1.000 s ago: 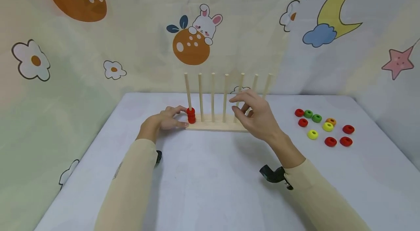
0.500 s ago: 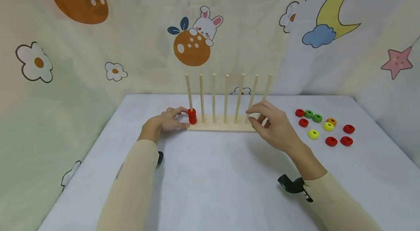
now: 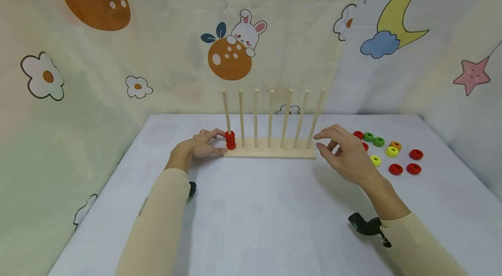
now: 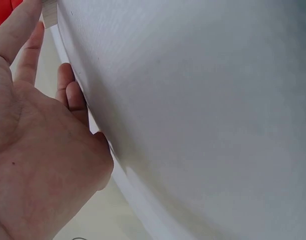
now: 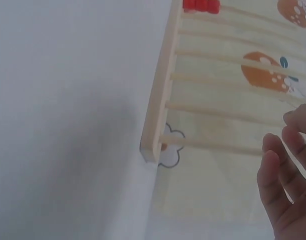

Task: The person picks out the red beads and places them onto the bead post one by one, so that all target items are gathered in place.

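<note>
A wooden peg rack (image 3: 269,153) with several upright pegs stands at the far middle of the table. Red beads (image 3: 230,140) are stacked at the foot of its leftmost peg. My left hand (image 3: 198,144) holds the rack's left end, thumb at the front corner and index finger behind, beside the beads. In the left wrist view, the other fingers (image 4: 73,97) of that hand extend past the table edge. Just off the rack's right end is my right hand (image 3: 347,154), thumb and fingers bent and apart with nothing between them.
Loose beads lie on the right of the white table (image 3: 255,215): several red beads (image 3: 413,168), two green beads (image 3: 378,142), two yellow beads (image 3: 392,152) and an orange bead (image 3: 396,145). The right hand partly covers some. A patterned cloth (image 3: 172,41) hangs behind the table.
My right hand has moved rightward from over the rack's right pegs to beyond its right end, closer to the loose beads. The left hand stays at the rack's left end.
</note>
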A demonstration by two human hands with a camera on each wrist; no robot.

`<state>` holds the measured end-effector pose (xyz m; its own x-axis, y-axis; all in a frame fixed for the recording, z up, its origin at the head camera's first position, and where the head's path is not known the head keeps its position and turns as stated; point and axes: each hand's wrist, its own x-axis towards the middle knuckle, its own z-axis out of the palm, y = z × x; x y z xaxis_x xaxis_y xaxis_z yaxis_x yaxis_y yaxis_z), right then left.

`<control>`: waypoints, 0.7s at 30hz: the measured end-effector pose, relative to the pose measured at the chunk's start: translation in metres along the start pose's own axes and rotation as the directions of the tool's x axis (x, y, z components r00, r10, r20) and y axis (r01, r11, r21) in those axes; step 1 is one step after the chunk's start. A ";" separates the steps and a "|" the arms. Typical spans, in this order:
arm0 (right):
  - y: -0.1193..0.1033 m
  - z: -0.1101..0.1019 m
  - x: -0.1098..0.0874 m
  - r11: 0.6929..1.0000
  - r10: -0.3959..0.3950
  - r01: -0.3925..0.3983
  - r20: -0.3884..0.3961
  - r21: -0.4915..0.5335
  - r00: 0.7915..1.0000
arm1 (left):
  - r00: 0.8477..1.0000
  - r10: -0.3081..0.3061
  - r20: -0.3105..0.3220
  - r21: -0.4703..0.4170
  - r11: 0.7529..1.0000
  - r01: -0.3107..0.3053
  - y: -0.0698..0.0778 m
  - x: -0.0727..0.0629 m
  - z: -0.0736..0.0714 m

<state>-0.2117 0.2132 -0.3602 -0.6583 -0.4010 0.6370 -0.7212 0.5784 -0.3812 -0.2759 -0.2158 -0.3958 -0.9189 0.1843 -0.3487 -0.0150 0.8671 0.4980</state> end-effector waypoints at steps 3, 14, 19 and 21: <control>0.008 -0.005 -0.004 1.000 -0.011 0.011 -0.026 -0.014 1.000 | 1.000 0.001 0.003 0.000 1.000 -0.001 0.003 -0.001 0.001; 0.029 -0.024 -0.011 0.997 0.024 -0.027 -0.036 -0.070 0.999 | 1.000 -0.018 -0.007 0.008 1.000 0.018 0.005 -0.005 -0.001; 0.036 -0.034 -0.021 0.995 0.041 -0.043 -0.020 -0.089 0.999 | 0.999 -0.041 0.008 0.007 0.999 0.041 0.007 -0.004 0.001; 0.038 -0.036 -0.025 0.994 0.056 -0.058 -0.015 -0.092 0.998 | 0.999 -0.044 0.010 0.004 0.999 0.044 0.007 -0.003 0.000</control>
<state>-0.2147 0.2710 -0.3664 -0.6945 -0.3567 0.6248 -0.6592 0.6634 -0.3540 -0.2729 -0.2103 -0.3908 -0.9134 0.1502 -0.3784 -0.0541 0.8764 0.4785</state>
